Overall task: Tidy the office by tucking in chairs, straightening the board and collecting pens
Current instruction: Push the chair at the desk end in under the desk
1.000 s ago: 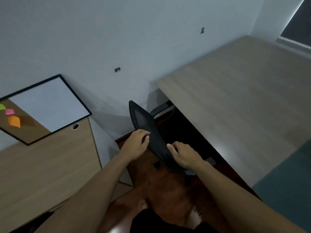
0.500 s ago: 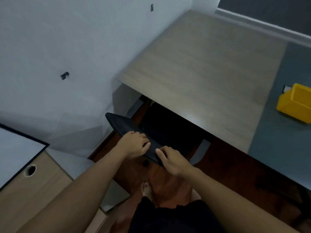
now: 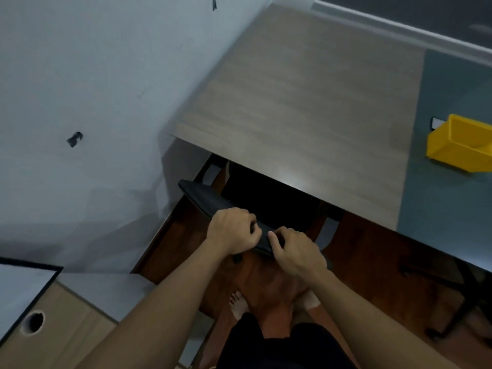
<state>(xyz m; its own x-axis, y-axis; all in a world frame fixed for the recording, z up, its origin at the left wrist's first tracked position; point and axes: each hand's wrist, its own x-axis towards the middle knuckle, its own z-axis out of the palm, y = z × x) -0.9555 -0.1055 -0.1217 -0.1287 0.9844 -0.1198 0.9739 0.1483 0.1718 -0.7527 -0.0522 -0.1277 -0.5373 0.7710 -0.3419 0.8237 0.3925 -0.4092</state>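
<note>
both hands' fingers (image 3: pixel 250 222) curled over the chair back (image 3: pixel 202 195), gripping it to steer the chair beneath the desk (image 3: pixel 306 102) beyond.

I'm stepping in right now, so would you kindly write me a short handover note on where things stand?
Left hand: closed on the top edge of the black chair backrest.
Right hand: gripping the same edge, close beside the left.
Chair: seat already under the wooden desk, backrest just off the desk edge.
Yellow bin: on the desk's right side.
Board: only a corner shows at lower left.
Left: finish pushing the chair in, straighten the board, collect pens; no pens are in view.
</note>
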